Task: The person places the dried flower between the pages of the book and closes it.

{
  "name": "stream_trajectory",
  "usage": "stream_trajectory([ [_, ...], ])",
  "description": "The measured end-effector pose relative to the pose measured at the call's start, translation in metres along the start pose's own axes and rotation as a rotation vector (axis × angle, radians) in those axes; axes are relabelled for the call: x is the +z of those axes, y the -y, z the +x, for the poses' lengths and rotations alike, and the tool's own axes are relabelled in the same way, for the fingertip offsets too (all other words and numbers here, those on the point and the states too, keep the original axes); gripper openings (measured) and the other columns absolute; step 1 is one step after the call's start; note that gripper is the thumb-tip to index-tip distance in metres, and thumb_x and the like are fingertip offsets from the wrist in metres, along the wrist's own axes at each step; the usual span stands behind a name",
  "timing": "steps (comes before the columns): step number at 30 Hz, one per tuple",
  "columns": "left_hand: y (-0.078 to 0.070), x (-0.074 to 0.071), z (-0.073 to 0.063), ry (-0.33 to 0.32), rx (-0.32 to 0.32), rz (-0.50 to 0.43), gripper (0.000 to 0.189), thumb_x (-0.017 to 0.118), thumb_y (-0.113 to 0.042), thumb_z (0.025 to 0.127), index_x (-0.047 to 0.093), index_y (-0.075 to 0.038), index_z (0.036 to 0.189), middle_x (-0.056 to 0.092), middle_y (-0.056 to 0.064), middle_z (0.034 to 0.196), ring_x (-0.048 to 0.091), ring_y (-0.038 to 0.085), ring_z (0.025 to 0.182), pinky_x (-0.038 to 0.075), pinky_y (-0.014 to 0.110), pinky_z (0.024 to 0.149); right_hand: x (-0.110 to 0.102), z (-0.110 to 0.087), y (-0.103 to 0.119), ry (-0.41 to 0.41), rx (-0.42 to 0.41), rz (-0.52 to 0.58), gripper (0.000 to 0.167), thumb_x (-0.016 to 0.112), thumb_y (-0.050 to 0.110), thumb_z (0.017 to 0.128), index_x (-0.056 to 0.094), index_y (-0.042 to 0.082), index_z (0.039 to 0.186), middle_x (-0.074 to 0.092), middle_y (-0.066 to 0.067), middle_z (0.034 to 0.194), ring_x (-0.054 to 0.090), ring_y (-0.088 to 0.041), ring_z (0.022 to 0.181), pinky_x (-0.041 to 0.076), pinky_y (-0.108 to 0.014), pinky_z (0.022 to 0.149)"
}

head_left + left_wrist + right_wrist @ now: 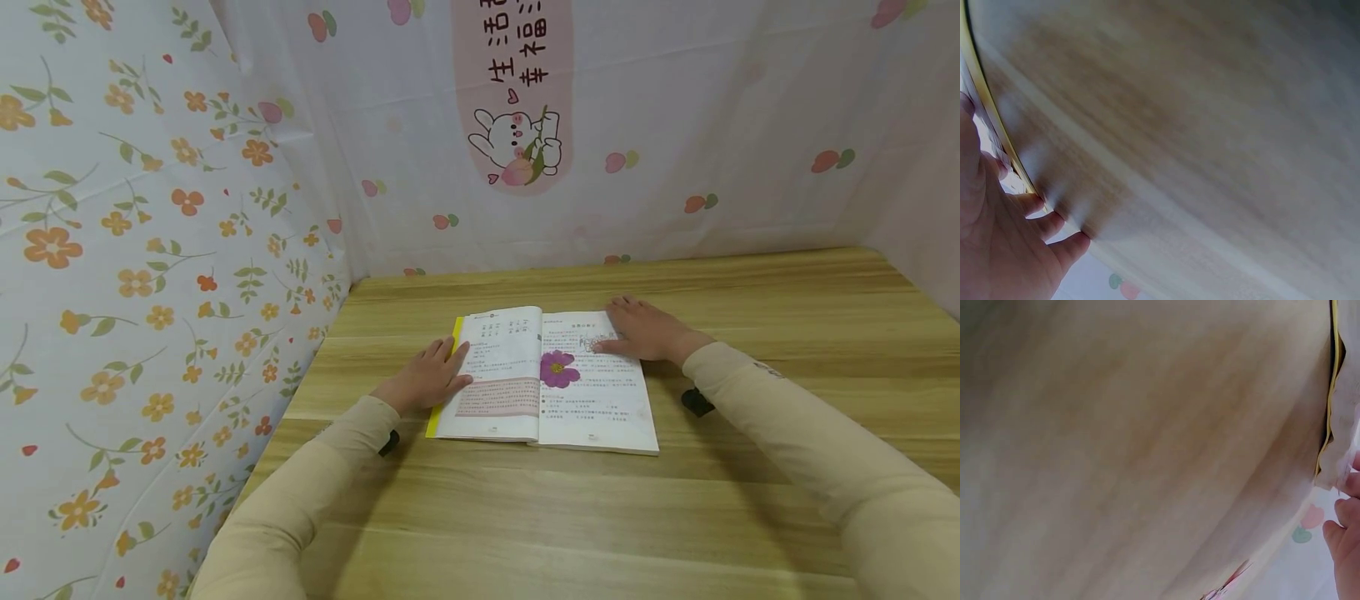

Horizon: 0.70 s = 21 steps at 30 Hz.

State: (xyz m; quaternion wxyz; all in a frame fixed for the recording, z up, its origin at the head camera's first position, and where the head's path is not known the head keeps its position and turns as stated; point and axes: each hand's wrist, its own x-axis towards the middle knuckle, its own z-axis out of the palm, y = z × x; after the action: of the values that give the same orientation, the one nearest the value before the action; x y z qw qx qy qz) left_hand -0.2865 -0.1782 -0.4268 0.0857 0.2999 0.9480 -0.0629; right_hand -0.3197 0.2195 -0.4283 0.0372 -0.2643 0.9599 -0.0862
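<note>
An open book (pixel 495 358) with printed pages and a yellow cover edge lies on the wooden table. On its right page, beside the gutter, is a flat purple flower (pixel 559 369) with a yellow centre. My left hand (pixel 429 379) rests at the book's left edge, thumb over the page; in the left wrist view its fingertips (pixel 1075 244) touch the tabletop beside the yellow edge. My right hand (pixel 641 329) lies with spread fingers over the right page's upper outer corner. The right wrist view shows only part of that hand (pixel 1347 531) by the page edges.
The wooden table (pixel 480 517) reaches back to a patterned curtain (pixel 660 125) with a rabbit picture. On the left hangs a flowered curtain (pixel 150 250). Dark wrist devices (pixel 697 402) sit under both sleeves.
</note>
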Motion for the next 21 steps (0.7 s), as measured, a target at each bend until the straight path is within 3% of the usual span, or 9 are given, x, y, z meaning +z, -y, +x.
stream_trajectory([
  [5, 0.0, -0.001, 0.0, 0.005, -0.001, -0.003, 0.069, 0.034, -0.048, 0.104, 0.018, -0.004, 0.155, 0.021, 0.026, 0.154, 0.023, 0.041, 0.14, 0.027, 0.051, 0.109, -0.004, -0.001, 0.002, -0.076, 0.012, 0.036, 0.096, 0.061, 0.064, 0.085, 0.038, -0.011, 0.141, 0.04, -0.034, 0.141, 0.033, -0.051, 0.132, 0.027, -0.058, 0.107],
  [10, -0.001, -0.001, -0.001, 0.011, -0.005, -0.003, 0.069, 0.034, -0.048, 0.104, 0.018, -0.004, 0.155, 0.021, 0.027, 0.154, 0.023, 0.041, 0.14, 0.028, 0.052, 0.109, -0.011, -0.002, 0.007, -0.137, 0.086, 0.168, 0.086, 0.069, 0.057, 0.084, 0.048, -0.008, 0.136, 0.047, -0.03, 0.137, 0.041, -0.047, 0.128, 0.033, -0.058, 0.103],
  [15, -0.002, -0.002, -0.001, 0.012, -0.008, -0.013, 0.069, 0.034, -0.048, 0.104, 0.018, -0.004, 0.155, 0.02, 0.026, 0.154, 0.023, 0.041, 0.14, 0.027, 0.052, 0.109, -0.016, -0.004, 0.008, -0.165, 0.15, 0.33, 0.081, 0.063, 0.058, 0.088, 0.049, -0.004, 0.137, 0.049, -0.026, 0.137, 0.045, -0.043, 0.125, 0.035, -0.057, 0.101],
  [21, -0.001, -0.002, -0.001, 0.013, -0.001, 0.0, 0.069, 0.033, -0.048, 0.104, 0.017, -0.004, 0.155, 0.021, 0.026, 0.154, 0.023, 0.041, 0.14, 0.028, 0.052, 0.109, -0.026, -0.01, 0.016, -0.191, 0.234, 0.617, 0.083, 0.053, 0.058, 0.093, 0.035, -0.003, 0.147, 0.039, -0.029, 0.144, 0.04, -0.045, 0.129, 0.033, -0.057, 0.103],
])
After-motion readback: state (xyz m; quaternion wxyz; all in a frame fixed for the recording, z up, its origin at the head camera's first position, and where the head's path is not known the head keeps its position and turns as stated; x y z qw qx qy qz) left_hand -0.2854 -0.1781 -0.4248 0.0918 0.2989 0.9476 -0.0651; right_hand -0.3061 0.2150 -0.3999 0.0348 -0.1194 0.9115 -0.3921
